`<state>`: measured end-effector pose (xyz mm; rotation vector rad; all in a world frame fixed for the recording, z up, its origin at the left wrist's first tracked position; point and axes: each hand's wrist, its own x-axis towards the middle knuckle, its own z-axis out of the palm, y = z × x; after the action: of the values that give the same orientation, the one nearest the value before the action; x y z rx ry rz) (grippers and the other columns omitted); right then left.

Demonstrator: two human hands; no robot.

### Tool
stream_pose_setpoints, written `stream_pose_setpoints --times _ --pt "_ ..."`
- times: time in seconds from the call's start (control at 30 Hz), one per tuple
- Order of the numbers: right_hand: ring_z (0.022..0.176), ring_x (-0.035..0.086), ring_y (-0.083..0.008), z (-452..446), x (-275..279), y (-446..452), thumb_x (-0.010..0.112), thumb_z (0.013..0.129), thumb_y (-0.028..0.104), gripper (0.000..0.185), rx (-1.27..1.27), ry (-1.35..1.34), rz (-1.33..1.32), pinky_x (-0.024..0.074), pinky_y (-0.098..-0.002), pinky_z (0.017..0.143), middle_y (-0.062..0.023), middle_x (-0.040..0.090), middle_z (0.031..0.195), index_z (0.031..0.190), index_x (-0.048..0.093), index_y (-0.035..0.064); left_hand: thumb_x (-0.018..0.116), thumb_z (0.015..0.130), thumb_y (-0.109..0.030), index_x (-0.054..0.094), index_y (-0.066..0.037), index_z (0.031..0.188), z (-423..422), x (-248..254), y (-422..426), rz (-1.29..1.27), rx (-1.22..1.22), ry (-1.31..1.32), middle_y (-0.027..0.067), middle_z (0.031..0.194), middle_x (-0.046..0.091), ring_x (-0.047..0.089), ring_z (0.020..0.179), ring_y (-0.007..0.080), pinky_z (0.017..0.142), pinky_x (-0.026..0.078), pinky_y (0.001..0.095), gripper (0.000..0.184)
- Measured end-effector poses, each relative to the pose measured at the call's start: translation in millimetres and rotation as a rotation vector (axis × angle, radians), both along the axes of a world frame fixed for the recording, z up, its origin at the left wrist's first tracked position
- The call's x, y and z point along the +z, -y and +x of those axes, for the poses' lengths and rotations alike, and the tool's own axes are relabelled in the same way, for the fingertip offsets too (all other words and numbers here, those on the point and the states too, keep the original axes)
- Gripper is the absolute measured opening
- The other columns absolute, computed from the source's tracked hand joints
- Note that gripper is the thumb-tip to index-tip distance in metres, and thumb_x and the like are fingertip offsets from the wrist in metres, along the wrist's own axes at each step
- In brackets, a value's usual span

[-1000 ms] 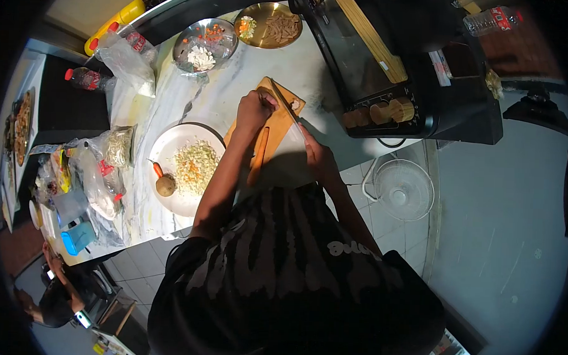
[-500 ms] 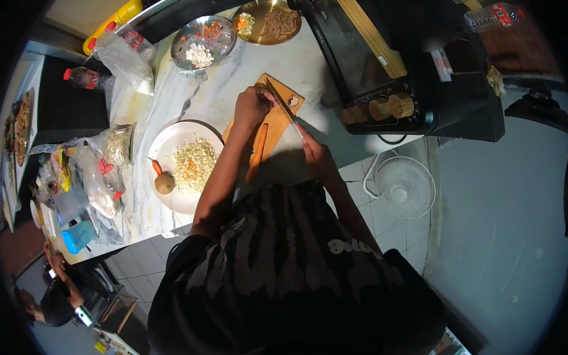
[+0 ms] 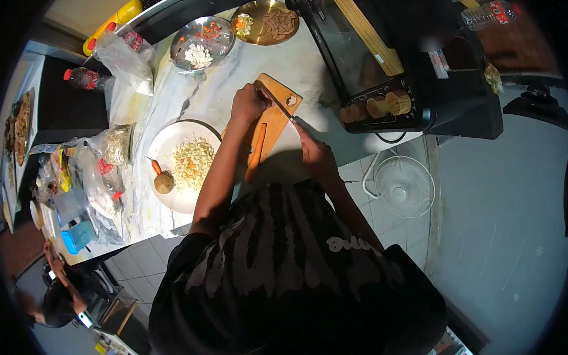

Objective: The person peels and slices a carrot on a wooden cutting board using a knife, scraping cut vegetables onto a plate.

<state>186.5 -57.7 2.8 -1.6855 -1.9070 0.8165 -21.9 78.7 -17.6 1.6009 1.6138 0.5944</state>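
Observation:
My right hand (image 3: 317,155) is wrapped round the handle of a knife (image 3: 278,103), whose blade slants up and left over the wooden cutting board (image 3: 274,128). At the board's upper left, my left hand (image 3: 250,102) is closed beside the blade tip; whatever its fingers hold is hidden. A carrot (image 3: 258,148) lies lengthwise on the board between my forearms. Near the board's hole sits a small pale piece (image 3: 291,101). To the left, a white plate (image 3: 166,137) bears chopped pale and orange vegetables (image 3: 194,163), a red chili (image 3: 155,167) and a round brown item (image 3: 163,184).
A metal bowl (image 3: 225,42) and a gold plate (image 3: 259,39) with cut food stand behind. A black appliance (image 3: 386,115) is at the right. Bottles and bags (image 3: 99,177) line the left. A fan (image 3: 401,189) stands on the floor. Another person (image 3: 64,295) is lower left.
My left hand has shifted slightly up and left. The knife blade has moved a little down and left, closer to that hand. The carrot still lies on the board.

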Motion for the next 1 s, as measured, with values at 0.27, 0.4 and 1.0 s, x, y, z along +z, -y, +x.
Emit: stream_pose_setpoints --times 0.27,0.4,1.0 --pt "0.1 0.066 -0.0383 -2.0 -1.8 1.7 0.046 0.099 0.012 0.043 -0.038 0.015 -0.029 0.0522 -0.0394 0.085 -0.0224 0.065 0.115 0.142 0.052 0.0158 0.089 0.066 -0.025 0.072 -0.007 0.079 -1.4 -2.5 -4.5 -0.043 -0.02 -0.07 0.0112 0.08 0.074 0.072 0.078 0.0285 0.072 0.055 0.0385 0.028" --pt "0.102 0.067 -0.0359 -3.2 -5.0 2.7 0.044 0.101 0.015 0.041 -0.074 -0.232 -0.1 0.0509 -0.0373 0.087 -0.0224 0.065 0.116 0.142 0.052 0.0145 0.089 0.066 -0.024 0.071 -0.006 0.078 -2.6 -4.1 -7.0 -0.062 -0.041 -0.073 0.0113 0.079 0.074 0.072 0.078 0.028 0.071 0.055 0.0385 0.028" --pt "0.119 0.061 -0.0289 2.8 0.6 -1.8 0.038 0.104 0.02 0.043 -0.019 -0.261 -0.219 0.0452 -0.0344 0.099 -0.0196 0.06 0.132 0.144 0.049 0.0079 0.086 0.069 -0.02 0.073 -0.009 0.076 -3.8 -7.9 -8.4 -0.101 -0.041 0.01 0.0089 0.078 0.074 0.072 0.076 0.0258 0.07 0.056 0.037 0.019"
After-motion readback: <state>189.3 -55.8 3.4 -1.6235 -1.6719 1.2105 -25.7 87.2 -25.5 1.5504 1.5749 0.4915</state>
